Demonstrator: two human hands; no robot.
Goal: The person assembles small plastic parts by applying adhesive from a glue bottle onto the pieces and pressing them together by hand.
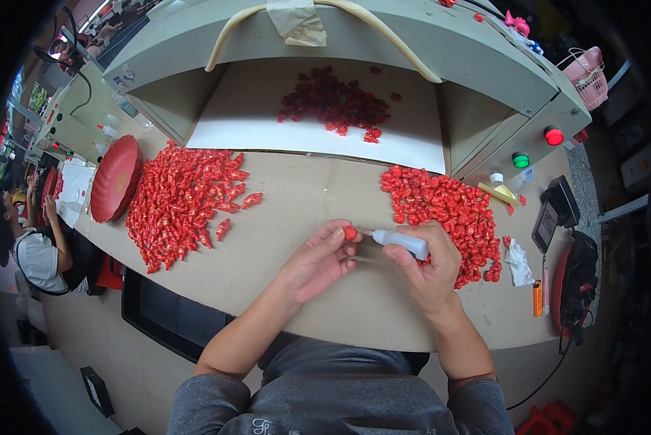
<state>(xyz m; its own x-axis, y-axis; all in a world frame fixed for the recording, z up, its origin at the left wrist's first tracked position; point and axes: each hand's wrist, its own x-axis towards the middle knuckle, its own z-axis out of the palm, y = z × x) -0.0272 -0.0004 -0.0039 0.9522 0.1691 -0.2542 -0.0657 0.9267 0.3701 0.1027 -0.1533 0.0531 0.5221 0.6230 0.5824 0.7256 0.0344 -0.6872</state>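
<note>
Between its thumb and fingertips, my left hand pinches a small red piece. My right hand grips a whitish squeeze bottle, its thin nozzle pointing left and meeting or almost meeting the red piece. Just beyond my right hand spreads a heap of rounded red pieces. To the left lies a larger heap of longer, glossy red pieces, a few of them scattered toward the middle. What exactly these pieces are is too small to tell.
A grey-green cabinet spans the back, with more red pieces on white sheeting inside. A red dish leans at the left. A crumpled tissue, an orange lighter and a small scale lie right. Another person sits far left.
</note>
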